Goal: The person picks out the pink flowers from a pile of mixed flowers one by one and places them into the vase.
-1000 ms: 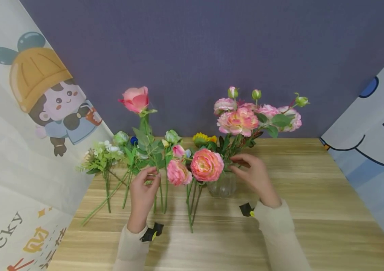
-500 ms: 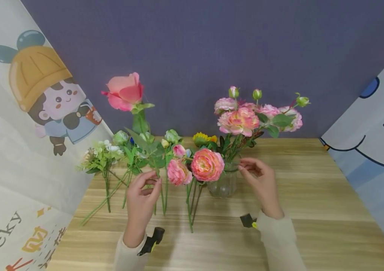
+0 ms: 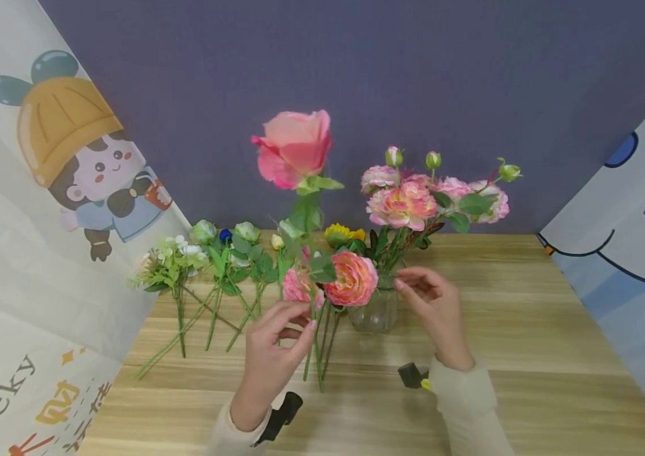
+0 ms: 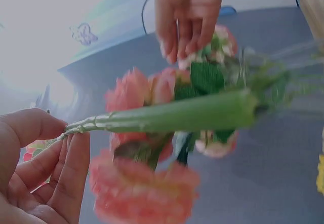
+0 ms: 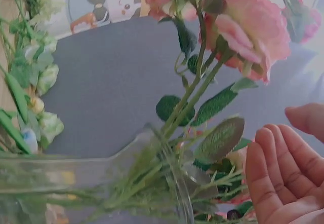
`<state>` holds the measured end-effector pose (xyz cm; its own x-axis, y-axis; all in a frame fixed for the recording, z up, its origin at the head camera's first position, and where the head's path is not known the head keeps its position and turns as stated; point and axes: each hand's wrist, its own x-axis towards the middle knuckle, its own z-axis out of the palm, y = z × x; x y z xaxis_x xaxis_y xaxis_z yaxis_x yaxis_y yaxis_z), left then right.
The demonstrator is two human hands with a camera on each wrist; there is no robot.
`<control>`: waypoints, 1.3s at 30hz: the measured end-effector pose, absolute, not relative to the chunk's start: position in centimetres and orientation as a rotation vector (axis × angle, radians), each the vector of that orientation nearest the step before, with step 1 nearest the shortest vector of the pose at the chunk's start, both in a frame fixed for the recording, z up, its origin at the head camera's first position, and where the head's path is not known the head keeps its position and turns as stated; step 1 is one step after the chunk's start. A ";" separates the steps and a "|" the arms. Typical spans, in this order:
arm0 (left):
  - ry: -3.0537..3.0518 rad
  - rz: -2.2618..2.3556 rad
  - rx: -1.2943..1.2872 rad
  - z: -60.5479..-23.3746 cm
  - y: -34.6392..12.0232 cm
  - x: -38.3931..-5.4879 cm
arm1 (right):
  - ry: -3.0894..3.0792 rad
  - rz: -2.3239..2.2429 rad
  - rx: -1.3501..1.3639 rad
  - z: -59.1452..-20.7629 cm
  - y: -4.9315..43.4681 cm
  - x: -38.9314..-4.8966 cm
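My left hand (image 3: 276,348) pinches the stem of a large pink rose (image 3: 295,152) between thumb and fingertips. The rose stands upright above the flowers on the table. In the left wrist view its green stem (image 4: 187,115) points away from the fingers, with the cut end free. A clear glass vase (image 3: 373,316) holds several pink peonies (image 3: 402,206) with buds, leaning right. Beside the vase's neck is my right hand (image 3: 436,316), its fingers loosely bent and holding nothing. The right wrist view shows that hand (image 5: 291,176) apart from the glass.
Two pink peonies (image 3: 350,278) lie just left of the vase, partly behind the rose's leaves. Farther left lie white flowers (image 3: 176,259) and pale green roses (image 3: 204,232) on long stems. A yellow sunflower (image 3: 338,234) lies at the back, near the dark wall (image 3: 322,63).
The rose rose toward the camera, then moved right with my left hand, from over the left flowers to near the vase. My right hand drew back slightly from the vase's neck.
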<state>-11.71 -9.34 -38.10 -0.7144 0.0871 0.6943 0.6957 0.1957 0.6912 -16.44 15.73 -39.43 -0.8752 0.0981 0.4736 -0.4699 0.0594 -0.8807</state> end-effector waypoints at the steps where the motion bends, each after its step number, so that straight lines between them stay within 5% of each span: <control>1: -1.975 -1.565 -0.740 -38.1 -9.0 -11.7 | -1.928 1.884 0.388 -39.4 15.7 -16.4; 18: -2.176 -1.387 -0.961 -39.0 -4.2 -12.5 | -1.757 2.173 0.535 -38.4 14.8 -14.7; 39: -2.305 -1.453 -1.019 -41.9 -2.4 -13.9 | -1.725 2.243 0.300 -38.9 15.8 -14.8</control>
